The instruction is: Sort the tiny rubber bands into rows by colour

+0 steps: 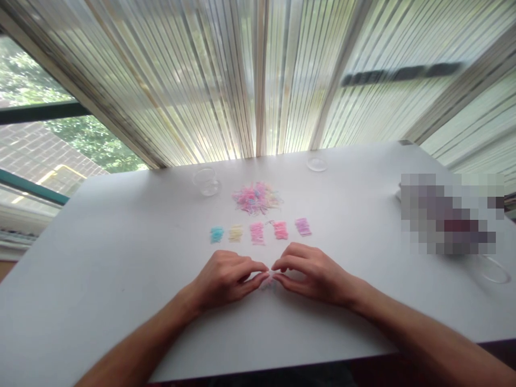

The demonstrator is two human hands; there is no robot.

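My left hand [231, 275] and my right hand [312, 274] meet near the front middle of the white table [153, 258]. Thumb and forefinger are pinched on each, tips almost touching; what they hold is too small to make out. Just below the fingertips lie a few tiny pale pink pieces [268, 284]. Beyond the hands runs a row of small groups of thin, short pieces: blue [216, 234], yellow [235, 233], light pink [257, 233], deeper pink [280, 230] and purple [303, 227]. Behind the row sits a mixed pastel heap [257, 198] of similar pieces.
A clear round container [207, 183] stands at the back left, and a clear round lid-like disc [317, 164] lies at the back right. A pixelated object [447, 215] with a pale loop [495, 270] occupies the right side. String curtains [258, 80] hang along the far edge.
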